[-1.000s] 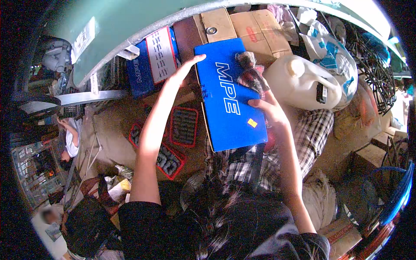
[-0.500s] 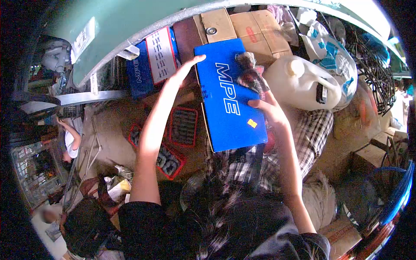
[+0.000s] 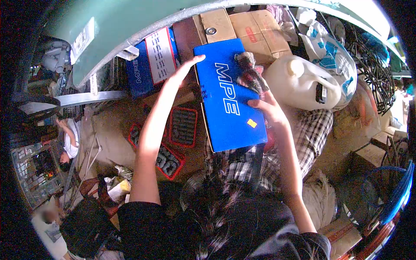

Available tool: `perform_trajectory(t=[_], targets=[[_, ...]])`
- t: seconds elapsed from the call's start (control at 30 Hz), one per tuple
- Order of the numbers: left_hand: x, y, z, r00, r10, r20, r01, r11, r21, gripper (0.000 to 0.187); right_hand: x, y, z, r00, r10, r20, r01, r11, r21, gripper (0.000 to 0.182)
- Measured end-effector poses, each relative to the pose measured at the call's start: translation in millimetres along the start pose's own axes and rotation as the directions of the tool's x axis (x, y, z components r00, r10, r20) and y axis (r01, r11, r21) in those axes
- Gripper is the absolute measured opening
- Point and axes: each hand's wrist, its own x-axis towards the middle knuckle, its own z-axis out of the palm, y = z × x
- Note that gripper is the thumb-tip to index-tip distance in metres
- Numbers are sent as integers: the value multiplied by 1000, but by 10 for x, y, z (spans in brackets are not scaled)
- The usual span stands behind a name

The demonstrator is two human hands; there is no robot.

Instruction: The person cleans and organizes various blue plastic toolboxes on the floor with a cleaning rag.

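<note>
A blue cardboard box (image 3: 227,125) with white MPE lettering and a small yellow sticker is between my two hands, its lid face toward me. My left hand (image 3: 185,73) grips its upper left edge, the thumb lying on the lid and the other fingers hidden behind. On the right edge my right hand (image 3: 272,112) is closed, its thumb pressing on the lid. A bunched dark rag (image 3: 251,76) with a bit of red sticks up from the fingers of that hand and overlaps the box's right edge.
Another blue MPE box (image 3: 138,73) with a printed label lies behind at left, near brown cartons (image 3: 260,32). A white plastic jug (image 3: 299,82) stands at right. Red-edged trays (image 3: 183,125) lie below. A metal bar (image 3: 95,97) juts in from the left. Two people are at far left.
My hands, the box and the rag stay nearly where they were. At far left, a person in white has shifted slightly; another person at lower left has moved a little too.
</note>
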Motion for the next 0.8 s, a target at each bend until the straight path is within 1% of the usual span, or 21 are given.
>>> perform_trajectory(t=[0.03,0.07,0.13,0.17,0.2,0.27,0.3,0.33,0.4,0.5,0.6,0.63,0.73,0.8], targets=[[42,-28,-11,1000,-15,-28,15,1000,-20,91,1,-2,7,1000,-7,10,7,1000,1,78],[73,-42,-30,1000,-13,10,13,1000,-14,93,7,-9,12,1000,-18,21,18,1000,1,78],[-89,110,23,997,-6,82,6,1000,1,98,9,-22,9,999,-14,36,14,1000,1,78],[-154,156,60,996,-75,-44,79,993,83,97,5,-23,2,999,-14,43,14,1000,1,78],[-111,101,64,979,-144,-141,154,986,61,91,7,21,-26,1000,-2,11,2,1000,8,79],[-81,63,85,998,67,19,-66,997,-49,85,-5,22,-23,1000,-16,-4,16,1000,23,79],[-122,94,130,993,112,27,-109,989,-102,83,-36,-57,47,1000,-22,-17,22,1000,11,80],[-46,8,155,998,68,-10,-68,976,-206,74,-17,-39,22,1000,-24,-4,24,1000,14,80],[-12,-14,247,995,98,-22,-99,916,-389,62,-22,-65,56,1000,3,-11,-3,1000,25,80],[176,-151,316,990,140,-35,-134,803,-581,52,-51,-134,118,1000,2,2,-2,999,42,78],[205,-155,358,983,178,-55,-172,757,-631,47,-38,-66,66,1000,5,-5,-5,1000,6,79],[242,-168,339,981,167,-98,-192,781,-594,41,-44,-55,62,1000,15,-18,-15,1000,5,80],[327,-221,334,951,273,-146,-307,759,-574,37,-24,37,13,1000,-8,-9,8,997,74,80],[339,-241,335,948,278,-157,-316,744,-589,35,-8,60,-10,1000,-2,6,1,997,72,81]])
